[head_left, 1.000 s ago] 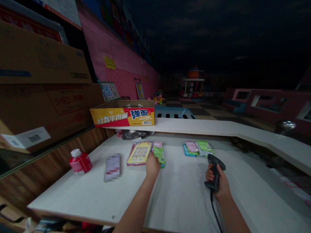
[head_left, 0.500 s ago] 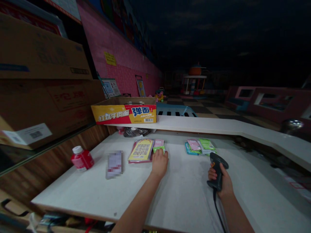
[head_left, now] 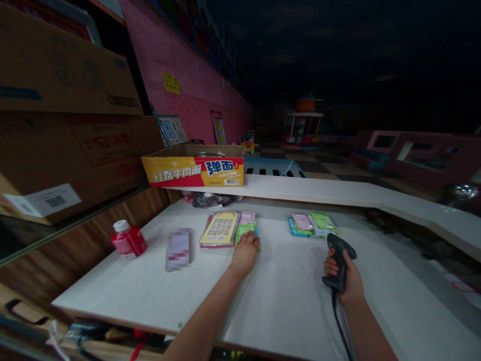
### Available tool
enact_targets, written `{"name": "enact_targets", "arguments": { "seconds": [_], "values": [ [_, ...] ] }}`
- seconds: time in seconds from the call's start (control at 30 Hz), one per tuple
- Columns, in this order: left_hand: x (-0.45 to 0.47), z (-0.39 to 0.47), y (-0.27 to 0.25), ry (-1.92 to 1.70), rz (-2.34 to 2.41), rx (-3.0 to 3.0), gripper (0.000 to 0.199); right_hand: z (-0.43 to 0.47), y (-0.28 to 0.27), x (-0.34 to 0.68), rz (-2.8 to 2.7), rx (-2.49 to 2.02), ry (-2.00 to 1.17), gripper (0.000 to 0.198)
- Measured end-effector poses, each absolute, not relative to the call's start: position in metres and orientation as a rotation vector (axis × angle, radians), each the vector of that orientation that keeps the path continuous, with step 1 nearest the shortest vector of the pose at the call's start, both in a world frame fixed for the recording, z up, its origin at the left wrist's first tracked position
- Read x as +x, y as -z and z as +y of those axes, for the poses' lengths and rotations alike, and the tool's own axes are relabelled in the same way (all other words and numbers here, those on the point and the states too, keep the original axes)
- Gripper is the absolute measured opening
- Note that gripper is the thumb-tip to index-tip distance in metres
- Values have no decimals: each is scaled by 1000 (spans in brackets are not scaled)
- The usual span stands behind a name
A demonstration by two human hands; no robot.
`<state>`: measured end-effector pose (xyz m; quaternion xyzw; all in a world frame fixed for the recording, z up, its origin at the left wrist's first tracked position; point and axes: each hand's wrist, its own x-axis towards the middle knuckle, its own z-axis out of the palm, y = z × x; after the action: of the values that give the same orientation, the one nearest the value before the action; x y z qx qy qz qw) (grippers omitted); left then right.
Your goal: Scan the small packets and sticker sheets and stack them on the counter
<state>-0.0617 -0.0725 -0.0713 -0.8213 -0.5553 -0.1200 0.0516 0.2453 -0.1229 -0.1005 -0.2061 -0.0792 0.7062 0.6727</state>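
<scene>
On surface (head_left: 150, 291), left to right: bottle (head_left: 129, 242), cards (head_left: 220, 229), packets (head_left: 248, 217) under left fingers (head_left: 248, 237), more packets (head_left: 320, 221) behind scanner (head_left: 340, 255) in right fingers (head_left: 330, 266); farther back, box (head_left: 195, 171) on shelf (head_left: 308, 190)

Open lane along the white tabletop (head_left: 285, 291) between left hand (head_left: 246, 250) and scanner (head_left: 340, 263), raised ledge (head_left: 308, 189) bounding the far side, packets (head_left: 319, 224) obstructing just beyond the scanner, red bottle (head_left: 128, 240) and blurred flat item (head_left: 179, 249) obstructing leftward, cord (head_left: 339, 321) trailing below the right hand (head_left: 351, 281).

White desktop (head_left: 289, 296): red bottle (head_left: 129, 241), yellow printed pack (head_left: 221, 228), small packets (head_left: 244, 228).
</scene>
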Motion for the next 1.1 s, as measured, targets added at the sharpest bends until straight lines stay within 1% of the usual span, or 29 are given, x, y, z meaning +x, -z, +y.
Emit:
{"name": "enact_targets", "arguments": {
  "seconds": [0.17,0.3,0.43,0.67,0.87,0.9,1.03,1.1],
  "values": [
    [-51,-71,63,426,-1657,-2533,39,-121,99,244,-175,-478,-1576,30],
    [-25,-62,55,530,-1653,-2618,36,-118,96,243,-181,-476,-1574,34],
    [15,-42,52,704,-1634,-2704,33,-115,94,243,-204,-487,-1564,33],
    [107,4,44,889,-1622,-2790,27,-114,91,238,-228,-546,-1450,38],
    [177,36,28,874,-1973,-2566,25,-116,87,237,-160,-519,-1335,30],
    [185,39,26,867,-2042,-2491,28,-116,87,238,-144,-511,-1322,31],
    [202,44,23,797,-2224,-2293,59,-112,91,240,-148,-541,-1269,35],
    [202,46,23,733,-2280,-2306,67,-111,92,240,-180,-572,-1259,36]
  ]
}}
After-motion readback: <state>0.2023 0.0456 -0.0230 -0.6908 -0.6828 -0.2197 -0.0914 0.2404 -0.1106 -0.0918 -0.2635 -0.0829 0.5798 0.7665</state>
